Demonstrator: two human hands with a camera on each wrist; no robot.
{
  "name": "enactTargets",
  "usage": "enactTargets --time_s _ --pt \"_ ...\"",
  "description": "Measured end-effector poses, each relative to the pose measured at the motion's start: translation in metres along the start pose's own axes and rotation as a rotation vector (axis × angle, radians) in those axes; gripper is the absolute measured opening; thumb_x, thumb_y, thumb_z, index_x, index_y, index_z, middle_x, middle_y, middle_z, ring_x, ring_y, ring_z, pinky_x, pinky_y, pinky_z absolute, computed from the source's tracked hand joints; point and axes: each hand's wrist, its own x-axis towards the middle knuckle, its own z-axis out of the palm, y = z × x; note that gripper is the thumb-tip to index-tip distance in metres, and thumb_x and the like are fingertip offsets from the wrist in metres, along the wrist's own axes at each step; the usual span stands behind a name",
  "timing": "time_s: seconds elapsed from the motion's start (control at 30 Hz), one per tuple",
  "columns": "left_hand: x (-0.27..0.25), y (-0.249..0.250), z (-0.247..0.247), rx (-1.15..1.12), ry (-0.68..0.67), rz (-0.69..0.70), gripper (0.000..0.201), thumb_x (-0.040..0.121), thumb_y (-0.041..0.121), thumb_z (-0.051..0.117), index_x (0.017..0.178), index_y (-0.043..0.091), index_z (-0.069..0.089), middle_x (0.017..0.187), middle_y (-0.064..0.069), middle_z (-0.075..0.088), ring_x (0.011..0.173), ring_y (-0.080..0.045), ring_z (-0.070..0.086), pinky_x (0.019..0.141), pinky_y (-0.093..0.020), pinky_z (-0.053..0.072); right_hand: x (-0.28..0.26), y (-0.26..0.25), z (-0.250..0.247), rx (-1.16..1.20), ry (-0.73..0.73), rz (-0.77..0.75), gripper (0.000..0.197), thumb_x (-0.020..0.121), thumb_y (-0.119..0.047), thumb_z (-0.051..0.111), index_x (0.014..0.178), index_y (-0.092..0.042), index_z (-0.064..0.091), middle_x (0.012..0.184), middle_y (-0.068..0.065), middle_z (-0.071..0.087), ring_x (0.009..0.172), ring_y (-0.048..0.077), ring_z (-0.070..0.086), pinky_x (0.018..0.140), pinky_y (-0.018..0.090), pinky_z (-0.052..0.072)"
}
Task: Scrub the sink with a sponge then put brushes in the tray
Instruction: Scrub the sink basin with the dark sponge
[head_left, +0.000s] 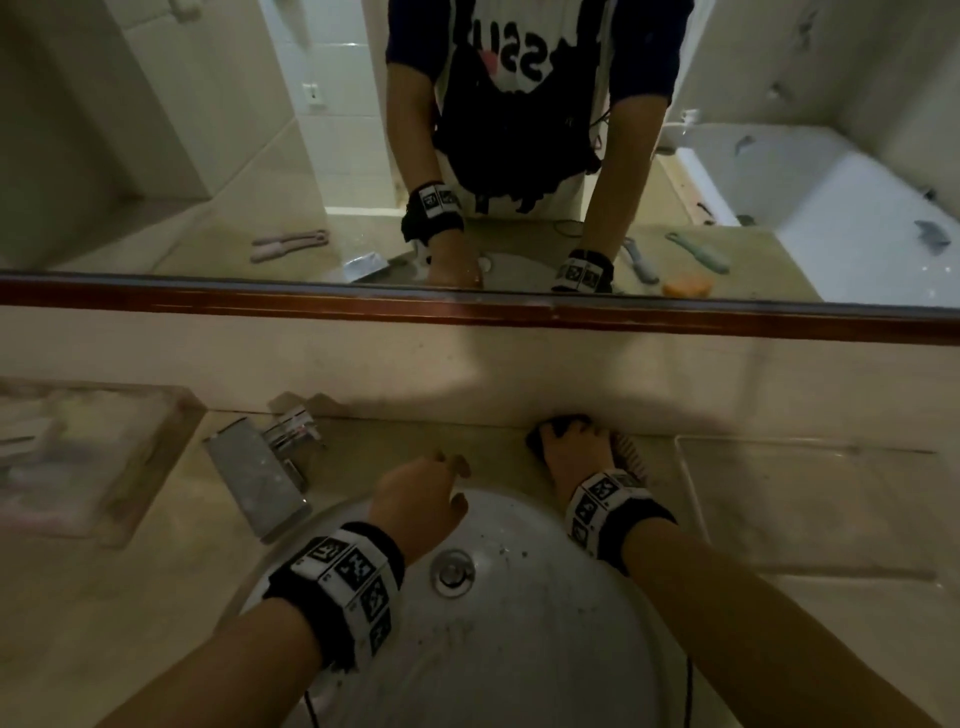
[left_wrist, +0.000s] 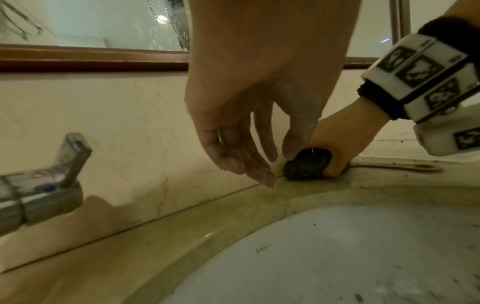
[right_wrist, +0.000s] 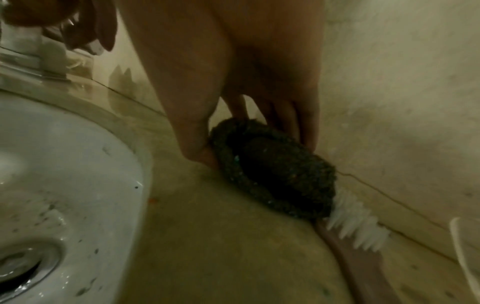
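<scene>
My right hand (head_left: 569, 447) grips a dark scouring sponge (right_wrist: 272, 174) on the counter, against the back wall behind the white sink (head_left: 519, 649). The thumb presses its near side and the fingers (right_wrist: 306, 127) curl over the far side. A brush with white bristles (right_wrist: 355, 222) and a brownish handle lies right beside the sponge, also seen as a brush (head_left: 631, 452) in the head view. My left hand (head_left: 441, 483) hangs over the sink's back rim, fingers (left_wrist: 249, 162) relaxed and holding nothing. A clear tray (head_left: 810, 452) stands on the counter to the right.
A chrome faucet (head_left: 270, 467) stands left of the basin. Further left is another clear tray (head_left: 156, 467) holding pale items. The drain (head_left: 452, 571) sits mid-basin, with dark specks around it. A wood-framed mirror (head_left: 467, 304) runs above the backsplash.
</scene>
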Motion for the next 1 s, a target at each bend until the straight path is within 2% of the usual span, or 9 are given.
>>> enactTargets --time_s 0.2,0.33,0.43,0.53,0.6,0.67,0.73,0.83,1.0 --pt "-0.057 -0.031 0.009 0.186 -0.096 0.141 0.037 0.099 0.029 0.036 0.135 0.024 0.042 0.132 -0.002 0.05 0.103 -0.024 0.061 0.085 -0.033 0.049 -0.027 -0.004 -0.016 0.145 0.056 -0.049 0.053 0.097 -0.021 0.043 0.144 -0.007 0.025 0.133 0.018 0.05 0.116 0.032 0.055 0.096 0.04 0.049" --pt "-0.097 -0.08 0.018 0.189 -0.127 0.096 0.038 0.098 0.028 0.038 0.137 0.026 0.042 0.135 0.001 0.047 0.114 -0.021 0.056 0.092 -0.032 0.048 -0.071 -0.033 -0.016 0.394 -0.029 -0.187 0.063 0.099 -0.027 0.044 0.148 -0.003 0.012 0.145 0.016 0.041 0.125 0.028 0.049 0.096 0.03 0.042" --pt "-0.113 -0.128 0.022 0.163 -0.084 0.06 0.043 0.096 0.033 0.047 0.138 0.029 0.041 0.141 0.003 0.043 0.122 -0.018 0.051 0.098 -0.031 0.046 -0.08 -0.071 0.007 0.517 -0.12 -0.255 0.058 0.097 -0.031 0.046 0.142 -0.002 0.023 0.126 0.018 0.051 0.11 0.028 0.054 0.084 0.03 0.041" --pt "-0.121 -0.175 0.025 0.14 -0.111 -0.007 0.076 0.087 0.05 0.057 0.149 0.024 0.023 0.155 0.0 0.023 0.14 -0.019 0.032 0.111 -0.029 0.034 -0.081 -0.118 0.035 0.492 -0.254 -0.308 0.064 0.096 -0.031 0.047 0.144 0.0 0.017 0.137 0.023 0.046 0.121 0.032 0.051 0.084 0.033 0.041" --pt "-0.124 -0.204 0.028 0.182 -0.181 -0.034 0.103 0.077 0.061 0.062 0.152 0.023 0.002 0.162 -0.001 -0.003 0.149 -0.02 0.011 0.119 -0.033 0.021 -0.081 -0.15 0.046 0.468 -0.285 -0.348 0.064 0.096 -0.031 0.047 0.144 0.0 0.017 0.138 0.023 0.044 0.122 0.034 0.05 0.09 0.037 0.043" --pt "-0.123 -0.225 0.033 0.256 -0.288 -0.013 0.121 0.069 0.066 0.066 0.151 0.022 -0.012 0.157 0.0 -0.023 0.15 -0.021 -0.006 0.121 -0.04 0.013 -0.081 -0.178 0.051 0.487 -0.312 -0.37 0.064 0.097 -0.03 0.046 0.145 0.0 0.016 0.126 0.022 0.051 0.107 0.031 0.055 0.087 0.039 0.045" --pt "-0.12 -0.238 0.037 0.296 -0.392 0.02 0.129 0.063 0.064 0.072 0.15 0.026 -0.015 0.157 0.0 -0.026 0.149 -0.022 -0.015 0.122 -0.045 0.007 -0.082 -0.203 0.05 0.545 -0.343 -0.374 0.067 0.098 -0.027 0.045 0.146 0.0 0.009 0.119 0.022 0.056 0.097 0.028 0.057 0.08 0.038 0.047" --pt "-0.112 -0.248 0.044 0.293 -0.432 0.069 0.136 0.058 0.064 0.076 0.148 0.03 -0.02 0.155 0.001 -0.032 0.148 -0.024 -0.02 0.122 -0.048 0.003 -0.086 -0.232 0.046 0.634 -0.387 -0.385 0.065 0.098 -0.024 0.044 0.147 0.0 0.007 0.131 0.025 0.051 0.115 0.036 0.054 0.096 0.042 0.046" --pt "-0.108 -0.252 0.051 0.202 -0.409 0.095 0.139 0.058 0.056 0.081 0.148 0.028 -0.021 0.155 0.001 -0.034 0.146 -0.024 -0.025 0.122 -0.047 0.002 -0.097 -0.27 0.047 0.767 -0.461 -0.51 0.056 0.097 -0.024 0.05 0.145 -0.008 0.027 0.145 0.016 0.041 0.13 0.031 0.043 0.106 0.036 0.035"
